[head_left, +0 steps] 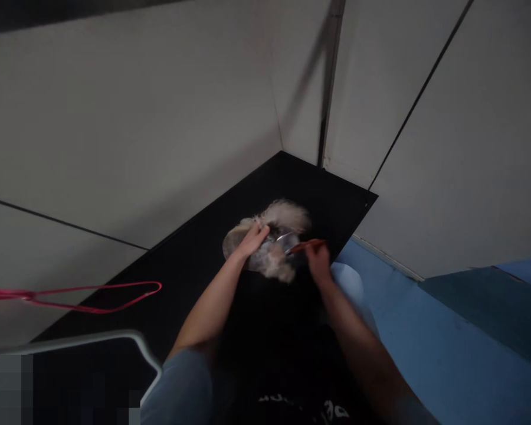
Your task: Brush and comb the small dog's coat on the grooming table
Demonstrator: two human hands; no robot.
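A small fluffy cream-and-grey dog [277, 267] is on the black table [287, 174], blurred, so its head and legs are hard to make out. My left hand [253, 238] presses on its coat from the left, with the fingers curled into the fur. In my right hand [318, 260], the fingers are wrapped round the orange-red handle of a slicker brush [295, 247]. The brush's shiny flat head touches the fur on the dog's right side, just right of my left hand.
Pale wall panels [181, 118] stand close along the table's left and far edges. A pink-red looped cord [115, 285] hangs at left, above a light metal bar [101, 336]. Blue floor [398, 295] shows to the right.
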